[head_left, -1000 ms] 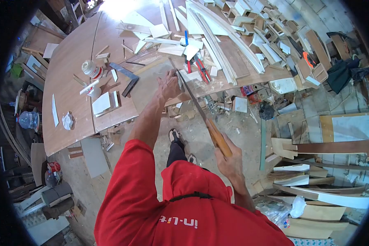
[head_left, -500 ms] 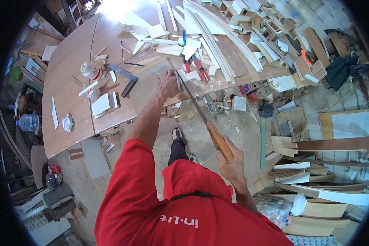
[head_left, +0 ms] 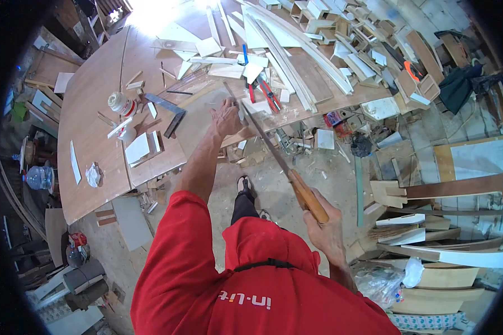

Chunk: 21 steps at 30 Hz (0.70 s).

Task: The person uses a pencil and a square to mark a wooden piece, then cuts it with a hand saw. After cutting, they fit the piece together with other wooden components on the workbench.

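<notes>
My right hand (head_left: 324, 220) is wrapped round the wooden handle of a long saw (head_left: 271, 146), whose blade slants up and left to the table's front edge. My left hand (head_left: 227, 118) presses down near that edge, beside the blade's far part, on a thin board (head_left: 195, 120); the exact hold of its fingertips is hard to make out. Just right of the blade lie red-handled pliers (head_left: 269, 96). A dark metal square (head_left: 175, 111) rests to the left of my left hand.
On the wooden table (head_left: 89, 134) are a white glue bottle (head_left: 120, 104), a crumpled white piece (head_left: 93, 175) and long white strips (head_left: 296, 72). Wooden offcuts are piled at the right. Stacked curved boards (head_left: 439, 279) stand at the lower right.
My right hand and the saw have moved slightly right and down, away from the table. My left hand stays by the edge. The whole view has shifted a little.
</notes>
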Each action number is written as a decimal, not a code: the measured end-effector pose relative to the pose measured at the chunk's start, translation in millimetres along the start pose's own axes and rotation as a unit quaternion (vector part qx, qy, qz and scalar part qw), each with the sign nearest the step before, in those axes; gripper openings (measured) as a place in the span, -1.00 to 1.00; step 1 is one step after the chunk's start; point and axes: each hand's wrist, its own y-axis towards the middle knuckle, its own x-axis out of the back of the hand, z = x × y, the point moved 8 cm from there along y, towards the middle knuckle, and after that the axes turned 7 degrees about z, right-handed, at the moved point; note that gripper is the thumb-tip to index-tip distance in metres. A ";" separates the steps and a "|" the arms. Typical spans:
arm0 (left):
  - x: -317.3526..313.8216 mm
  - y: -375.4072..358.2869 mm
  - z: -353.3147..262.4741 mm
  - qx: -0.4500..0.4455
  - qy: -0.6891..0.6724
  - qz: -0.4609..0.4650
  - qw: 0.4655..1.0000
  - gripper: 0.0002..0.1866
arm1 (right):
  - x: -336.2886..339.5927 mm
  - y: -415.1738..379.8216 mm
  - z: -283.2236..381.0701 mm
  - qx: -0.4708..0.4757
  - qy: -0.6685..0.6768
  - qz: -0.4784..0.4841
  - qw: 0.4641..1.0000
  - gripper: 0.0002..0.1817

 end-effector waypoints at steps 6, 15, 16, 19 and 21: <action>6.2 -2.9 -9.5 -0.001 0.026 0.022 0.999 -0.48 | -10.1 -14.3 -1.1 -0.040 0.032 0.002 0.999 -0.49; 22.4 -6.0 4.4 0.082 -0.112 -0.023 0.990 -0.25 | -17.2 -24.0 -49.6 0.001 0.028 -0.034 0.999 -0.49; 13.2 0.2 14.7 0.083 -0.111 -0.025 0.990 -0.25 | -14.0 -26.8 -47.4 0.048 0.020 -0.062 0.997 -0.49; 1.8 12.5 46.8 0.028 -0.173 -0.149 0.973 -0.29 | -11.7 -32.4 -55.1 0.014 0.040 -0.044 0.998 -0.49; -14.1 11.4 75.5 0.135 -0.395 -0.097 0.903 -0.41 | -8.7 -34.0 -59.5 0.031 0.043 -0.048 0.997 -0.49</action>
